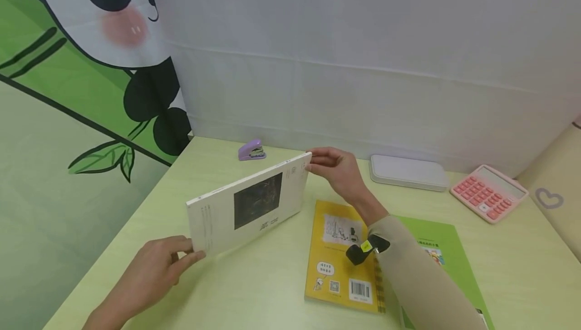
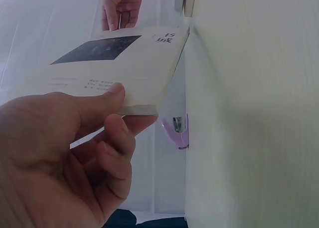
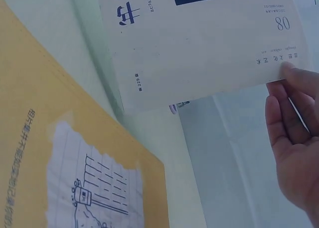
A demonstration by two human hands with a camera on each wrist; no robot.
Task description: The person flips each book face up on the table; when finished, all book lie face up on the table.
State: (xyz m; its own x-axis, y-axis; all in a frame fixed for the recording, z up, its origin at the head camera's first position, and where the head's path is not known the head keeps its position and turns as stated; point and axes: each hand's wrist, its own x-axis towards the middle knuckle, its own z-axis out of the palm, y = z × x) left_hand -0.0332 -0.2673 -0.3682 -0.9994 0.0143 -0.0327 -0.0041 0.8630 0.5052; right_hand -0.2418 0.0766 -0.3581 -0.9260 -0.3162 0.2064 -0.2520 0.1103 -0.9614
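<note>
Spanning left fingers [image 1: 179,243] to right fingers [image 1: 324,152] — pinched white book [image 1: 249,205].

A white book [image 1: 248,206] bearing a dark picture [image 2: 102,49] contrasts with a yellow book [image 1: 336,254], a green book [image 1: 450,257], a purple stapler [image 1: 250,151] and a pink calculator [image 1: 489,194].

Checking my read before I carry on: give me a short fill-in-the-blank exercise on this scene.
1. Of the white book, yellow book and green book, the left hand and right hand grip only the ____ one.
2. In the head view, the green book lies to the ____ of the yellow book.
3. The calculator has a ____ casing.

Missing words: white; right; pink.
</note>
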